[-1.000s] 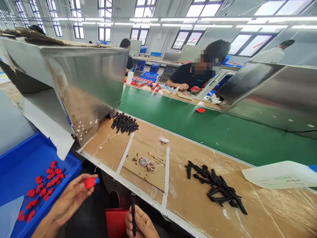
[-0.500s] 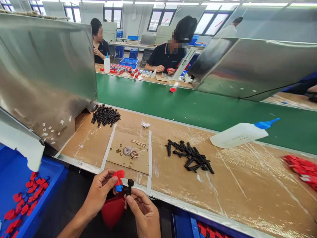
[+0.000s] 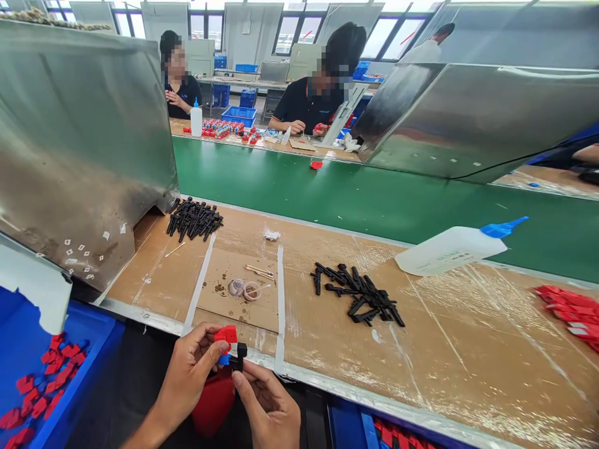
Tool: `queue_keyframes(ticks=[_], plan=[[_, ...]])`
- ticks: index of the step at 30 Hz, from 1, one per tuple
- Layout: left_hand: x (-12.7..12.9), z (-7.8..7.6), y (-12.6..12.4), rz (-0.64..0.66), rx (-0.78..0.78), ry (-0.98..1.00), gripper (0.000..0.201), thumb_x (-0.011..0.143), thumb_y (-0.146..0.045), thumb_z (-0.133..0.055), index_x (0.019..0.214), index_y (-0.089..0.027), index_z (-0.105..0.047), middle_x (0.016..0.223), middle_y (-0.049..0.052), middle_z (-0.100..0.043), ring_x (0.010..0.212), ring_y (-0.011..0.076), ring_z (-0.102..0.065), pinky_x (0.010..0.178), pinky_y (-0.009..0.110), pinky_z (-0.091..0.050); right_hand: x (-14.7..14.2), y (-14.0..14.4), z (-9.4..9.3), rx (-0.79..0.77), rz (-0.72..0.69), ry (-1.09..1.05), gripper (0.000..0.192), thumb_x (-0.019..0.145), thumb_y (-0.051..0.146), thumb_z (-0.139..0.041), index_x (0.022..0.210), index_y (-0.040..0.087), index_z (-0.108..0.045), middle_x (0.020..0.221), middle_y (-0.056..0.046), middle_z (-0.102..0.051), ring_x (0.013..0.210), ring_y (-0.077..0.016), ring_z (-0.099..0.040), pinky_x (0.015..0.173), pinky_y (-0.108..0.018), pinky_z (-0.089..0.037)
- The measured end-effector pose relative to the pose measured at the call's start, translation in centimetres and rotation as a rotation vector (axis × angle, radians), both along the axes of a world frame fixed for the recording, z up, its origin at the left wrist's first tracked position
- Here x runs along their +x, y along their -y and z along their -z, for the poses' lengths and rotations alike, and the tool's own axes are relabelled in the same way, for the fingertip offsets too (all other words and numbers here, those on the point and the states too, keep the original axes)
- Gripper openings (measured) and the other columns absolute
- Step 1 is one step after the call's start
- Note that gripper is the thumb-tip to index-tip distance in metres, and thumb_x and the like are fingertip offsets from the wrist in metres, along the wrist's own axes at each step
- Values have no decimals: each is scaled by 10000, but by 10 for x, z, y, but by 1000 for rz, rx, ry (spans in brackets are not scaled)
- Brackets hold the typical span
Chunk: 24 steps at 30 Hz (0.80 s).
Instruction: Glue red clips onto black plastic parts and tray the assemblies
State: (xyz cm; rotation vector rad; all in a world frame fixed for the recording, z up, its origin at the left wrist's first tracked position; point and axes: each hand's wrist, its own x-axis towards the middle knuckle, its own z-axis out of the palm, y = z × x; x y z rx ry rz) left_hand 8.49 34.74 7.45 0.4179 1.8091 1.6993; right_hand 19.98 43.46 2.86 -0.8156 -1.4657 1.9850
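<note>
Between the thumb and fingers of my left hand (image 3: 194, 362) is a small red and blue plastic part (image 3: 226, 335), its blue end facing right and down. My right hand (image 3: 269, 399) pinches a black plastic piece (image 3: 241, 352) with a blocky head. The black piece meets the blue end; whether it is inserted cannot be made out. Both hands are just off the table's front edge, above a red object (image 3: 213, 405) in shadow. Beyond them a cardboard sheet (image 3: 262, 315) bears two small round pots (image 3: 253, 290) and some cotton swabs (image 3: 259, 272).
Black pieces lie in a left pile (image 3: 194, 218) and a right pile (image 3: 360, 293). A white bottle with blue nozzle (image 3: 449, 251) lies tilted at right, near red parts (image 3: 568, 312). A blue bin (image 3: 93, 324) stands left; metal panels flank the green belt (image 3: 262, 181). Two people sit opposite.
The black piece has moved left against the blue end of the red part. My left hand has turned the red part slightly. The whole view has shifted a little.
</note>
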Motion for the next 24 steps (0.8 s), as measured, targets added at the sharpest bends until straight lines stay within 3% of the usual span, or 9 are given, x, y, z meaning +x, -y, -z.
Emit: queue_keyframes(ticks=[10, 15, 19, 21, 22, 24], plan=[[-4, 0, -2, 100, -72, -134, 264, 863, -402, -616, 1020, -197, -676, 883, 45, -712, 760, 169, -624, 665, 234, -487, -4, 0, -8, 249, -41, 41, 201, 779, 309, -732, 963, 252, -790, 666, -30, -679, 570, -154, -599, 525, -235, -498], [-11, 3, 4, 126, -61, -66, 306, 846, -431, -626, 1037, -203, -697, 846, 35, -701, 707, 165, -594, 630, 238, -473, 1, -5, -17, 297, -142, 64, 196, 808, 331, -699, 969, 265, -789, 683, -31, -695, 571, -154, -602, 544, -244, -480], [-18, -4, 8, 259, -34, -21, 257, 902, -395, -559, 993, -213, -715, 973, 32, -694, 943, 175, -590, 887, 255, -419, 5, -10, -20, 162, -301, 30, 216, 825, 383, -673, 769, 210, -790, 646, -39, -694, 586, -159, -616, 579, -247, -482], [-18, -7, 7, 335, 31, 85, 222, 906, -365, -566, 1038, -220, -669, 905, 12, -674, 891, 154, -589, 846, 250, -414, 6, -13, -20, 23, -248, 23, 206, 764, 394, -738, 731, 191, -750, 601, -7, -637, 543, -131, -561, 542, -226, -458], [-17, -7, 6, 355, 79, 163, 220, 898, -356, -583, 1071, -226, -623, 853, -4, -654, 810, 136, -584, 771, 241, -419, 6, -15, -20, -20, -208, 21, 206, 720, 386, -779, 779, 192, -742, 622, 4, -620, 550, -123, -543, 541, -219, -455], [-13, -5, 3, 368, 178, 308, 264, 871, -336, -630, 1089, -241, -516, 778, -36, -618, 686, 112, -554, 666, 230, -396, 6, -20, -21, -23, -191, -10, 384, 635, 373, -843, 965, 206, -737, 743, -8, -621, 650, -145, -566, 613, -236, -490]])
